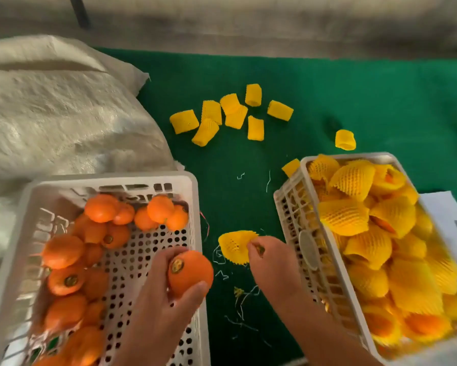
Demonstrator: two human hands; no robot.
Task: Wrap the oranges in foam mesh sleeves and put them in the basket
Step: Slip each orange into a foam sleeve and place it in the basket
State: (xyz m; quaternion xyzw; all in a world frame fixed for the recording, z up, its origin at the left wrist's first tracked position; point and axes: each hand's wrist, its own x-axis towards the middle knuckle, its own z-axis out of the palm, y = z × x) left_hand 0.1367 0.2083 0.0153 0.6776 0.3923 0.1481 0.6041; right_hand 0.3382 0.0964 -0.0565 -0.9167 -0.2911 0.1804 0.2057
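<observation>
Landmark: green mat (327, 101) covering the table.
Left hand (166, 294): fingers and thumb curled round one bare orange (191, 272), stem end up, held over the left basket's (111, 179) near right corner, at the mat's near left.
Right hand (269, 262): pinches a stretched yellow foam sleeve (234, 245) just above the mat's near middle, between the two baskets.
Left basket: white, perforated, holds unwrapped oranges (100, 207).
Right basket (288, 196): white, at the mat's near right, heaped with sleeved oranges (351, 178).
Spare sleeves (232, 114): scattered loose on the mat's far middle.
White sack (50, 107): lies over the mat's left edge.
Paper sheet (444, 217): on the mat's right, just beyond the right basket.
</observation>
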